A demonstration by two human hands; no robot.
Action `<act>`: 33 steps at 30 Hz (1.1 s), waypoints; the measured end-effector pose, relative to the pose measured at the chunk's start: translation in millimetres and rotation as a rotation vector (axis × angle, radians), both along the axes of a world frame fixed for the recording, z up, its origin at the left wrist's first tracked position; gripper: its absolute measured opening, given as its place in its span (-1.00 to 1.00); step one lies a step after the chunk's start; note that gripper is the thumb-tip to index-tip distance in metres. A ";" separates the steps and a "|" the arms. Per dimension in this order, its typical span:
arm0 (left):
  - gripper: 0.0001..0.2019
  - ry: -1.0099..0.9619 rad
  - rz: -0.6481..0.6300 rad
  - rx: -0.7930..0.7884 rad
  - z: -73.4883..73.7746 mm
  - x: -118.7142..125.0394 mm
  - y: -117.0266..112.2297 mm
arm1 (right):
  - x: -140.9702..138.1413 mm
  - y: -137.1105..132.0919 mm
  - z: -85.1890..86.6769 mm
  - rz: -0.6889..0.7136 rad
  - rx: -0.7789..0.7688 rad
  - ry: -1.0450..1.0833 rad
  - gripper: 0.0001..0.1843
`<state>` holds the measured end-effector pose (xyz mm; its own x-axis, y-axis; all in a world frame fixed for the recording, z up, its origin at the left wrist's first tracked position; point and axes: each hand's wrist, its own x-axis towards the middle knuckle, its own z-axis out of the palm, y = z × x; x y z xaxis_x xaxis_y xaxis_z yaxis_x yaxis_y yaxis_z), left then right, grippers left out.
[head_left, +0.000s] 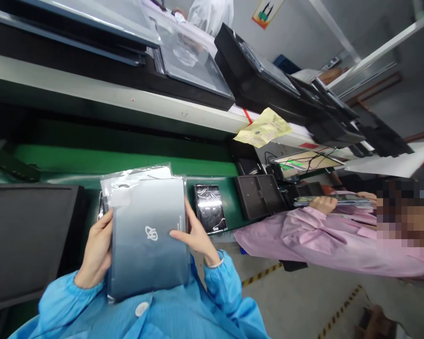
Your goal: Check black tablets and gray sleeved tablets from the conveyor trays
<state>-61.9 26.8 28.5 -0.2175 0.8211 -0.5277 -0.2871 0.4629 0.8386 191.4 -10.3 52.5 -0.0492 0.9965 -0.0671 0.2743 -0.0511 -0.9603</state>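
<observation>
Both hands hold a small stack of flat blue tablet back covers (148,259) in clear plastic bags, close to my chest. A pale logo marks the face of the top one, and loose film juts out beyond its far edge. My left hand (97,249) grips the left edge, its fingertips hidden behind the stack. On the right edge, my right hand (196,233) lays its thumb over the front while the other fingers go behind. Just right of the stack, a glossy black tablet screen (210,209) in film lies on the green bench (229,188).
A large black tray (24,235) stands at the left. Brown-black trays (259,195) sit to the right, near a co-worker in a pink smock (304,235) holding a flat stack. Overhead, a shelf (183,110) carries black boxes of bagged panels, and a yellow paper (263,128) hangs from it.
</observation>
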 end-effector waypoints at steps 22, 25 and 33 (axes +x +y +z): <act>-0.03 0.453 -0.174 0.469 58.4 21.1 -39.6 | -23.3 -35.9 -8.0 -0.396 -0.084 0.480 -0.37; -0.06 0.453 -0.174 0.499 66.2 22.5 -42.0 | -21.6 -39.0 -3.6 -0.399 -0.083 0.485 -0.39; -0.08 0.476 -0.215 0.531 75.0 22.7 -43.5 | -20.7 -40.6 4.1 -0.422 -0.101 0.493 -0.45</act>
<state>-39.3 -16.7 103.5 -0.1295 0.9896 0.0629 0.2141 -0.0340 0.9762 170.7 -50.9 56.7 0.2951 0.9271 -0.2312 -0.2603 -0.1548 -0.9530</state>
